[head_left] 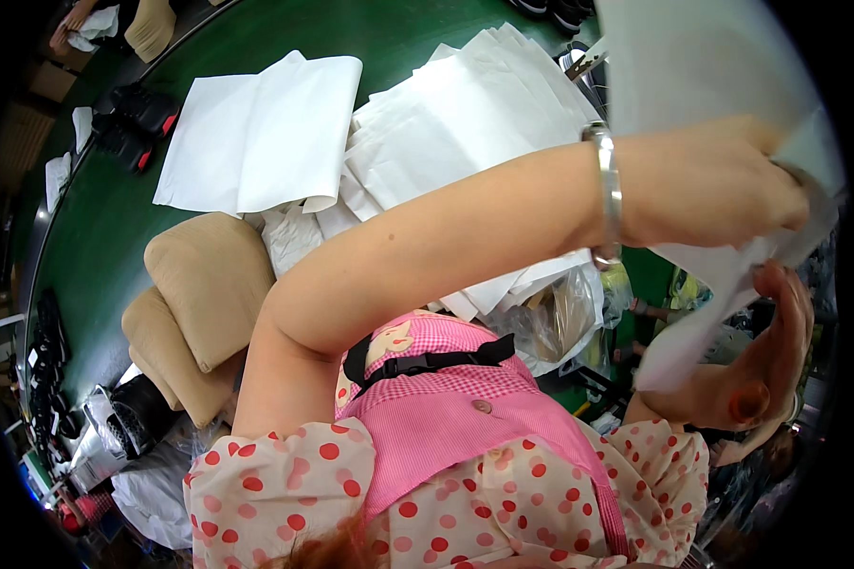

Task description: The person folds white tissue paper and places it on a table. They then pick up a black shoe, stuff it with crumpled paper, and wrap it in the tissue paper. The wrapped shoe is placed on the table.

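My left arm reaches across to the right, a silver bangle [608, 194] at its wrist. My left hand [730, 185] is closed on a thin sheet of white paper [697, 66], which rises above it and is smeared by motion. Just below, my right hand [785, 318] has its fingertips closed against the lower, crumpled part of the same sheet. A fanned stack of white paper sheets [474, 104] lies on the green table [389, 38], partly behind my left forearm. Left of it rests another white sheet [289, 133], one edge curled.
Tan padded inserts [209, 284] lie at the table's left. Black shoes with red parts [135, 123] stand farther back. Clear plastic bags [560, 318] lie near my waist. Other dark shoes [555, 11] are at the far edge. Another person's hand [62, 36] shows at upper left.
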`<state>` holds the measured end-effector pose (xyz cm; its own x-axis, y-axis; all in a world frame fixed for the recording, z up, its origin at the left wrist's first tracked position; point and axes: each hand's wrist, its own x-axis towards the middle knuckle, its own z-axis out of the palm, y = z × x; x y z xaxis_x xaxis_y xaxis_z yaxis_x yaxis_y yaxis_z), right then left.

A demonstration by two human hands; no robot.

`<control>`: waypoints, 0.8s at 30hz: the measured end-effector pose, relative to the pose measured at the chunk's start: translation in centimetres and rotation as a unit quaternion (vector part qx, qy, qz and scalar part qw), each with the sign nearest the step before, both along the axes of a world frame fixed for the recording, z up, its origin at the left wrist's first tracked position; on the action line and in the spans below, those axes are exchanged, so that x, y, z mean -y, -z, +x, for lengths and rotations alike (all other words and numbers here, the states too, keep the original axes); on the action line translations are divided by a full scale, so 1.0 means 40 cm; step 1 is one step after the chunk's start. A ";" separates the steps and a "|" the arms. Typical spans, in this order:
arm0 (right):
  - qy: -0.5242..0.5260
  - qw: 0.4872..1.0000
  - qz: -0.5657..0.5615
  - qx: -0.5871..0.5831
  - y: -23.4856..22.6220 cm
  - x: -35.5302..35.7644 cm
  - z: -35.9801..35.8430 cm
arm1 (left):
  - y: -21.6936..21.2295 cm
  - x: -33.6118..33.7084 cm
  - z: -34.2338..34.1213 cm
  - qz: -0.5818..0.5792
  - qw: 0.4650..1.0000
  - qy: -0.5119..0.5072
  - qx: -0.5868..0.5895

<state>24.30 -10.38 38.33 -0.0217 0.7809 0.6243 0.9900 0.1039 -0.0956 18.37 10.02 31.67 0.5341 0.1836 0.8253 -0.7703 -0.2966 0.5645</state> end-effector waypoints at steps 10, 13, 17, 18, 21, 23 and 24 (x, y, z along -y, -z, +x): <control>0.139 0.982 -0.122 -0.025 0.467 -0.177 0.053 | 0.580 -0.091 -0.126 -0.677 0.663 0.062 -0.314; 0.147 0.976 -0.160 -0.021 0.703 -0.193 0.066 | 0.753 -0.094 -0.189 -0.709 0.581 -0.040 -0.398; 0.169 0.948 -0.248 -0.108 0.877 -0.193 0.028 | 0.799 -0.107 -0.228 -0.652 0.581 -0.107 -0.475; 0.181 0.940 -0.264 -0.117 0.896 -0.194 0.022 | 0.800 -0.107 -0.219 -0.649 0.571 -0.109 -0.491; 0.200 0.953 -0.214 -0.085 0.892 -0.247 -0.007 | 0.829 -0.112 -0.190 -0.626 0.578 -0.117 -0.510; 0.200 0.960 -0.190 -0.056 0.873 -0.285 -0.031 | 0.783 -0.117 -0.193 -0.594 0.582 -0.104 -0.545; 0.187 0.961 -0.198 -0.048 0.874 -0.302 -0.045 | 0.743 -0.125 -0.212 -0.516 0.590 -0.109 -0.611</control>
<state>22.51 1.70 3.36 0.3492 0.8998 0.2614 0.9358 -0.3203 -0.1475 9.91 15.00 1.94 0.4865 0.4257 -0.7630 0.3915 0.6745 0.6259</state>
